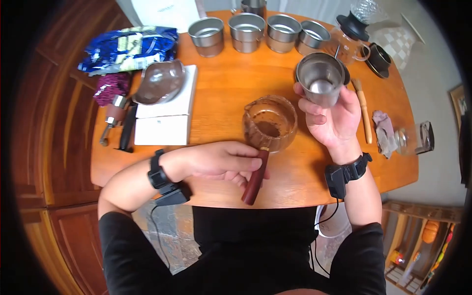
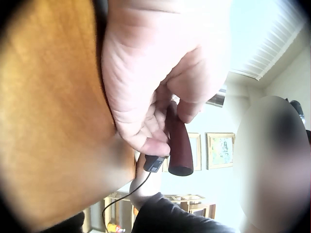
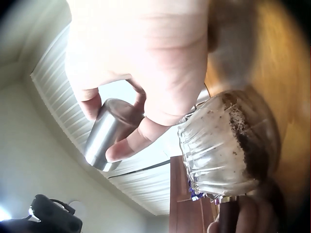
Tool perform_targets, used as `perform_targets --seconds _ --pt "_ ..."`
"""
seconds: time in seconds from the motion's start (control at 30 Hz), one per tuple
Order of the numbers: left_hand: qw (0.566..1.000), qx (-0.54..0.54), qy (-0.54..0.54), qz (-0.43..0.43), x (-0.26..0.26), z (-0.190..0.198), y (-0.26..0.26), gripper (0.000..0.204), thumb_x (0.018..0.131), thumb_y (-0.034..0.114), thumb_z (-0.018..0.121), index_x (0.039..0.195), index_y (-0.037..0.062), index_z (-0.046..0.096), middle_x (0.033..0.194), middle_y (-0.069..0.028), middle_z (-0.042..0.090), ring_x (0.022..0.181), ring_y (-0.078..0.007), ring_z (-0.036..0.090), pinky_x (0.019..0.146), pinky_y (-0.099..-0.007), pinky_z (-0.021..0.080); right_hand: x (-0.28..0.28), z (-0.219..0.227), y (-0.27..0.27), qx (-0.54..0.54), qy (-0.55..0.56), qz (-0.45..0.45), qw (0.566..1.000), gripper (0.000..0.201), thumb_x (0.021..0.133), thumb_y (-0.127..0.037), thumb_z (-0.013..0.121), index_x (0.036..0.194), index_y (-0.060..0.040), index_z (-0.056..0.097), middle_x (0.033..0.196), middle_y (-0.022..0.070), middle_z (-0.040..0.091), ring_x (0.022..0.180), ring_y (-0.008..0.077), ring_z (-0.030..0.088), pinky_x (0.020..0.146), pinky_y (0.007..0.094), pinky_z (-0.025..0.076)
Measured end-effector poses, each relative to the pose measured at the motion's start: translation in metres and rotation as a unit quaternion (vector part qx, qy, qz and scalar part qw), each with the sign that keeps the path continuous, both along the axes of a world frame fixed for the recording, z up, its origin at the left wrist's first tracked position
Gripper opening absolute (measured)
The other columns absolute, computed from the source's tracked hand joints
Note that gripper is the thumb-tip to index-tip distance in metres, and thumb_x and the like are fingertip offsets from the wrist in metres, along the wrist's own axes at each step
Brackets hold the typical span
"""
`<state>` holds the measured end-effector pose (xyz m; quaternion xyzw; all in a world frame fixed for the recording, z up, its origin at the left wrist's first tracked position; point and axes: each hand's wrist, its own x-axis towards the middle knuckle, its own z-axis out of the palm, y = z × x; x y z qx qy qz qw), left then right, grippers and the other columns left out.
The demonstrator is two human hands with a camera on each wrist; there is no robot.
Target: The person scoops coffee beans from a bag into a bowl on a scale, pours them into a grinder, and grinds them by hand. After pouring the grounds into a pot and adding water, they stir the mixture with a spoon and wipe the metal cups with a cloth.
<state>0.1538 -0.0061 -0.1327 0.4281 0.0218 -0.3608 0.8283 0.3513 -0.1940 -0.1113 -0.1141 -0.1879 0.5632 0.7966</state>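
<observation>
A glass pot with a dark red handle stands on the table, brown residue on its inside. My left hand holds that handle between thumb and fingers; the left wrist view shows the handle end jutting past the fingers. In my right hand is a metal cup, raised to the right of the pot, its inside visible and bare-looking. Seen from the right wrist, fingers and thumb wrap the cup, with the ribbed glass pot close by.
Several metal cups line the back edge. At left lie a blue bag, a white scale under a brown dish, and a hand grinder. To the right are a brush, a cloth and a glass server.
</observation>
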Motion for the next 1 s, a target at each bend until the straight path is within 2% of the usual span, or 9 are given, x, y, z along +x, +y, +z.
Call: perform_targets --seconds 0.1,0.2,0.37,0.47,0.53,0.6,0.67,0.93,1.0 --pt "0.998 0.000 -0.021 0.052 0.007 0.001 -0.004 0.032 0.104 0.026 0.045 0.115 -0.0014 0.055 0.099 -0.0080 0.065 0.088 -0.0169 0.067 0.077 -0.0318 0.055 0.001 0.002 -0.001 -0.005 -0.019 0.006 1.000 0.064 0.091 -0.027 0.061 0.142 0.0009 0.033 0.130 0.0269 0.044 0.089 0.0239 0.055 0.074 0.0297 0.059" --pt "0.997 -0.036 -0.028 0.060 0.014 -0.004 -0.002 0.034 0.105 0.025 0.043 0.121 -0.0034 0.054 0.110 -0.0104 0.064 0.093 -0.0151 0.066 0.080 -0.0271 0.053 0.007 -0.007 -0.001 0.015 -0.040 -0.004 0.999 0.065 0.091 -0.026 0.063 0.142 0.0001 0.034 0.133 0.0268 0.043 0.093 0.0272 0.057 0.084 0.0326 0.059" --pt "0.992 0.086 -0.063 0.073 0.003 0.012 -0.003 0.047 0.105 0.039 0.037 0.122 -0.0015 0.054 0.106 -0.0116 0.067 0.086 -0.0146 0.066 0.076 -0.0268 0.053 0.005 0.000 -0.006 0.022 -0.050 0.021 0.998 0.063 0.091 -0.036 0.062 0.138 -0.0018 0.041 0.130 0.0229 0.049 0.074 0.0192 0.054 0.059 0.0241 0.048" --pt "0.922 0.367 -0.113 0.047 -0.008 0.041 0.007 0.043 0.102 0.040 0.047 0.117 0.0024 0.058 0.099 -0.0062 0.068 0.084 -0.0126 0.065 0.074 -0.0259 0.052 0.019 -0.009 -0.014 0.084 -0.099 0.138 0.982 0.062 0.092 -0.044 0.059 0.138 -0.0046 0.042 0.122 0.0202 0.052 0.070 0.0154 0.048 0.048 0.0233 0.040" --pt "0.874 0.414 -0.207 0.149 -0.018 0.050 0.002 0.034 0.096 0.027 0.060 0.119 0.0027 0.057 0.103 -0.0048 0.066 0.085 -0.0116 0.062 0.075 -0.0264 0.050 0.011 -0.013 -0.017 0.074 -0.126 0.054 0.988 0.075 0.090 -0.049 0.061 0.134 0.0073 0.039 0.115 0.0216 0.055 0.064 0.0106 0.045 0.045 0.0183 0.036" --pt "0.810 0.451 -0.296 0.230 -0.025 0.075 -0.018 0.037 0.092 0.016 0.066 0.124 0.0031 0.053 0.109 -0.0051 0.064 0.093 -0.0115 0.061 0.079 -0.0245 0.048 0.006 -0.006 -0.018 0.069 -0.176 0.064 0.980 0.075 0.088 -0.047 0.064 0.134 0.0066 0.037 0.114 0.0228 0.054 0.063 0.0138 0.047 0.045 0.0205 0.039" --pt "0.698 0.497 -0.407 0.317 -0.027 0.095 -0.045 0.052 0.084 0.014 0.075 0.128 0.0050 0.049 0.113 -0.0069 0.062 0.099 -0.0155 0.060 0.082 -0.0243 0.049 -0.005 0.011 -0.017 0.051 -0.233 0.077 0.968 0.078 0.086 -0.045 0.067 0.135 0.0060 0.034 0.110 0.0221 0.054 0.062 0.0168 0.050 0.043 0.0240 0.042" --pt "0.687 0.492 -0.440 0.305 -0.014 0.120 -0.072 0.064 0.077 0.017 0.081 0.129 0.0050 0.045 0.114 -0.0114 0.060 0.106 -0.0224 0.058 0.093 -0.0354 0.048 -0.021 0.017 -0.016 0.003 -0.273 0.079 0.959 0.098 0.073 -0.040 0.082 0.141 0.0031 0.026 0.112 0.0197 0.055 0.075 0.0250 0.065 0.046 0.0275 0.053" --pt "0.655 0.496 -0.474 0.316 -0.015 0.113 -0.072 0.064 0.076 0.016 0.082 0.128 0.0051 0.046 0.112 -0.0113 0.060 0.106 -0.0220 0.059 0.093 -0.0341 0.048 -0.027 0.024 -0.017 -0.009 -0.291 0.088 0.953 0.098 0.072 -0.040 0.082 0.141 0.0037 0.027 0.114 0.0191 0.055 0.078 0.0254 0.066 0.047 0.0270 0.054"
